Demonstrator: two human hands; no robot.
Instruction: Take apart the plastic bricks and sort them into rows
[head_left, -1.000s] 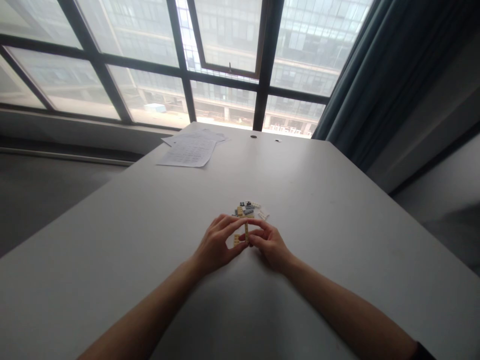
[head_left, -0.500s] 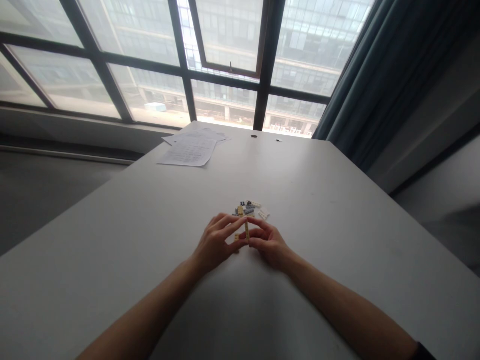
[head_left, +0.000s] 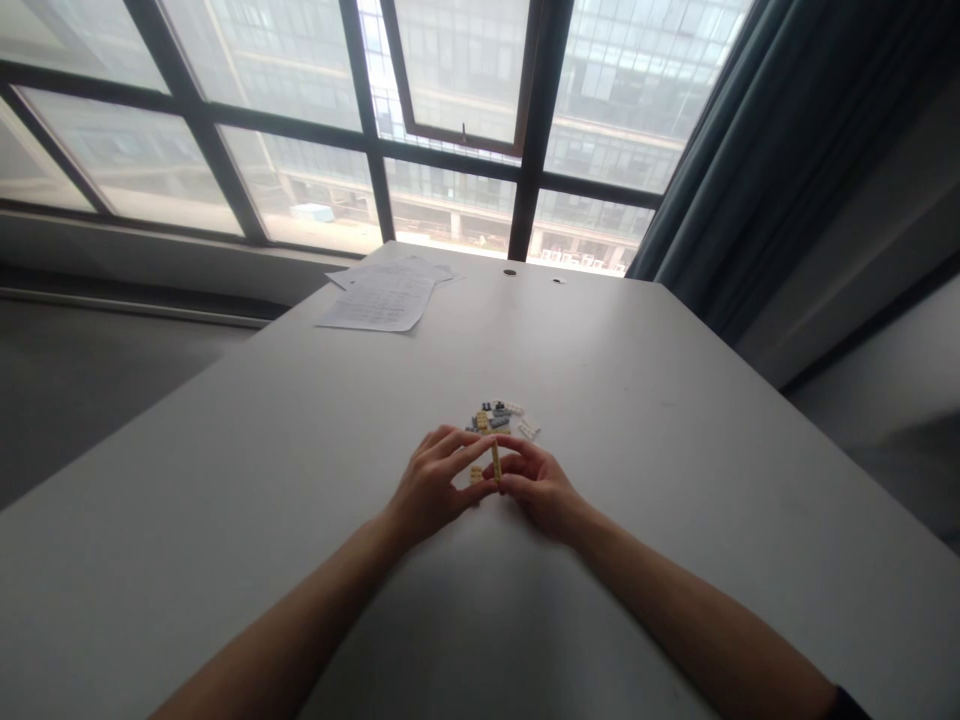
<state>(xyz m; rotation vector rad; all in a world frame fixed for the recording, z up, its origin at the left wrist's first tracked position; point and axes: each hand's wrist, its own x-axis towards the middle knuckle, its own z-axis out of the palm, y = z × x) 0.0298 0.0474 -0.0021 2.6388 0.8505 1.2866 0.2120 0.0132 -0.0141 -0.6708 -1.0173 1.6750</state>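
Between my two hands a narrow tan toy building brick is held upright. The fingertips and thumb of my left hand grip it from the left. From the right, the fingers and thumb of my right hand close on the same piece. Beneath my left fingers shows another tan brick, partly hidden by the hand. Just beyond my fingertips lies a small pile of loose bricks, with a tan one, grey ones and white ones.
The pile rests on a wide white table. Printed sheets of paper lie at its far left corner. Two small round fittings sit near the far edge. Behind are large windows and a dark blue curtain on the right.
Both hands stay almost where they were, still on the upright tan brick. The view has shifted very slightly.
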